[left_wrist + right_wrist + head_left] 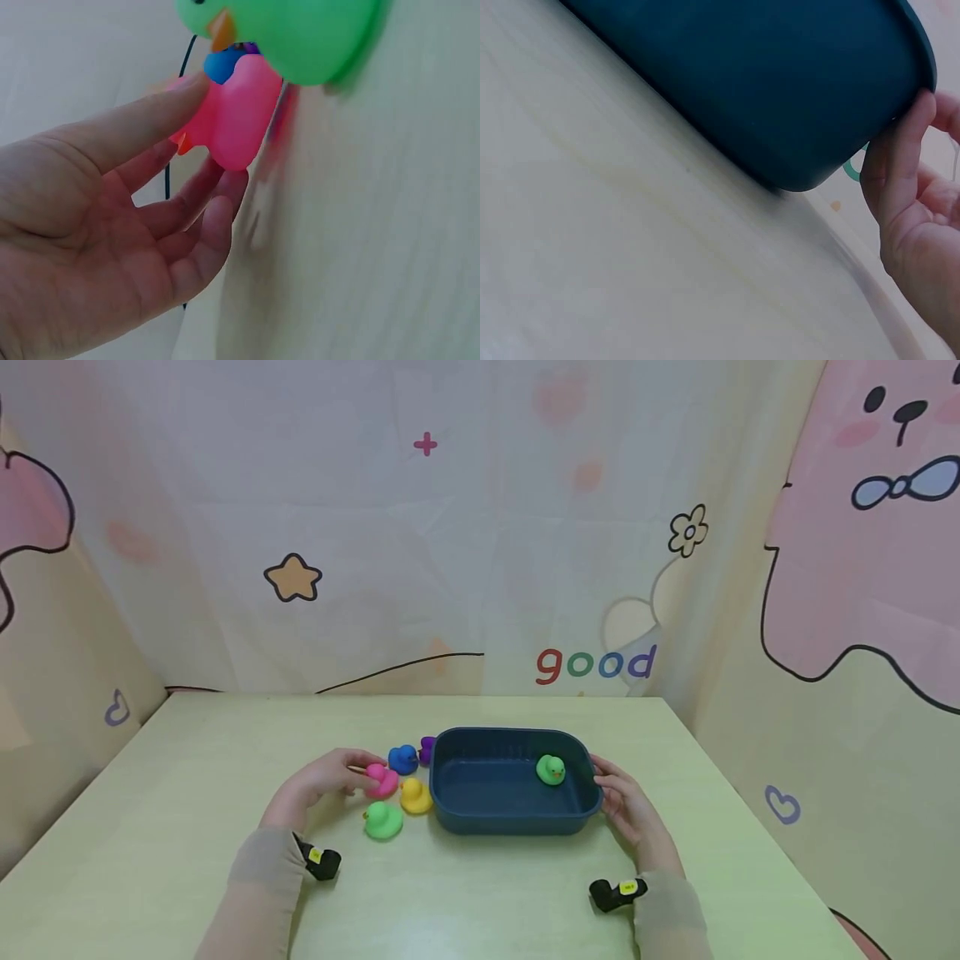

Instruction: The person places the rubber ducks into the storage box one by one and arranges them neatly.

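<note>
My left hand point(341, 775) holds a pink rubber duck point(382, 782) between thumb and fingers, left of the dark blue basin point(506, 823). In the left wrist view the thumb lies over the pink duck point(244, 112), fingers beneath it. My right hand point(626, 802) touches the basin's right end from outside. The right wrist view shows its fingertips point(922, 105) at the basin's rim. Inside the basin, toward the right, sits a green duck point(551, 770). Around the held duck are a blue duck point(402, 760), a yellow duck point(416, 797) and another green duck point(383, 821).
A purple duck point(426, 750) is partly hidden behind the basin's left end. The pale tabletop point(465, 893) extends to a printed cloth backdrop point(450, 568) at the back and sides. Black wrist cameras point(322, 862) sit at both cuffs.
</note>
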{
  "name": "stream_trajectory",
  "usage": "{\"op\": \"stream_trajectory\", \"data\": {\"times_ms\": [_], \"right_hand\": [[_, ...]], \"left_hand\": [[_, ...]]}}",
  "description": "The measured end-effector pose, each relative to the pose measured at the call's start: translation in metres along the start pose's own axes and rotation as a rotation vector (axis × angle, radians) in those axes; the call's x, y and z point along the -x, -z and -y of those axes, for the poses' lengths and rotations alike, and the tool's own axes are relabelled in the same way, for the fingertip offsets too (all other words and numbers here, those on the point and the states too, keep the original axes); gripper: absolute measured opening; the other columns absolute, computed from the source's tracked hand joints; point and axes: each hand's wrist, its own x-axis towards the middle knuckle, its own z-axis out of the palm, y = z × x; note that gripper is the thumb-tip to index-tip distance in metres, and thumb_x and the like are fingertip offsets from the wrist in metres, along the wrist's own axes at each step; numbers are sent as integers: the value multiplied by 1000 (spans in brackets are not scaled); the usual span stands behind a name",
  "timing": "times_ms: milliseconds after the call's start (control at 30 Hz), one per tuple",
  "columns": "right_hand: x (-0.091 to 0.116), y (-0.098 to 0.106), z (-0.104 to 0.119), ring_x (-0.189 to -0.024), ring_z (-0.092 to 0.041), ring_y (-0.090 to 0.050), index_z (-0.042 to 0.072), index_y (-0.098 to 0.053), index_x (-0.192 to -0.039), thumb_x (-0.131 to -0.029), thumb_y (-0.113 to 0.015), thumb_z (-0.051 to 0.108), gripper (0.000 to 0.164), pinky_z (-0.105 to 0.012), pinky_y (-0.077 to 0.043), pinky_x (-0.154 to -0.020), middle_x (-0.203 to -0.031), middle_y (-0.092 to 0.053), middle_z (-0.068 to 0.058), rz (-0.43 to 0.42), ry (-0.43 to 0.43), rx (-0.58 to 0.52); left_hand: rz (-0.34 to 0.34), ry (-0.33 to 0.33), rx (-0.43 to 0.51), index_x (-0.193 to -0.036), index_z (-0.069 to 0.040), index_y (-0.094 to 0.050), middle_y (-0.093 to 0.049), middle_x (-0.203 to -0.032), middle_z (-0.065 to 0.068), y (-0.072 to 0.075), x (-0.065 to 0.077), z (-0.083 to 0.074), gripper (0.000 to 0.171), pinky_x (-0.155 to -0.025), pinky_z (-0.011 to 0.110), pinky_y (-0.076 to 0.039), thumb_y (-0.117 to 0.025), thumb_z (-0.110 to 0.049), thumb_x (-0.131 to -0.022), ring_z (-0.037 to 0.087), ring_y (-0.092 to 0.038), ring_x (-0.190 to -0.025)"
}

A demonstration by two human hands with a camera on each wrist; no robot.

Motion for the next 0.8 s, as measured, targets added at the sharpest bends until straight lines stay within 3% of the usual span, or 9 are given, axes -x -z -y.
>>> {"op": "stream_trajectory", "data": {"times_ms": [200,400,633,800], "right_hand": [[-1,1,1,-79,-4,-63,21,-63,-113,-101,-37,-3,38,-15,-54,-70,-108,-62,4,-12,-22,28],[-1,0,1,-77,-4,-63,21,-63,-113,-101,-37,-2,37,-14,-54,-69,-107,-62,4,-21,-31,37],[-1,0,2,-77,-3,-62,21,-63,-113,-100,-37,-3,38,-14,-54,-68,-106,-61,4,-10,-22,41],[-1,1,1,-78,-4,-63,20,-63,-114,-101,-36,-3,37,-15,-54,-69,-107,-62,3,10,-14,27]], "left_hand": [[-99,38,19,-134,1,-54,-52,-135,22,6,2,-3,52,-81,32,-51,-71,-18,-88,31,-53,-108],[-182,124,63,-131,4,-52,-52,-131,23,3,2,-7,54,-92,41,-49,-72,-19,-88,34,-50,-110],[-230,203,84,-129,8,-49,-51,-126,23,1,1,-9,52,-105,51,-40,-71,-14,-87,36,-45,-114],[-232,248,34,-128,8,-48,-52,-120,21,2,1,-7,54,-99,47,-42,-73,-15,-85,34,-46,-108]]}}
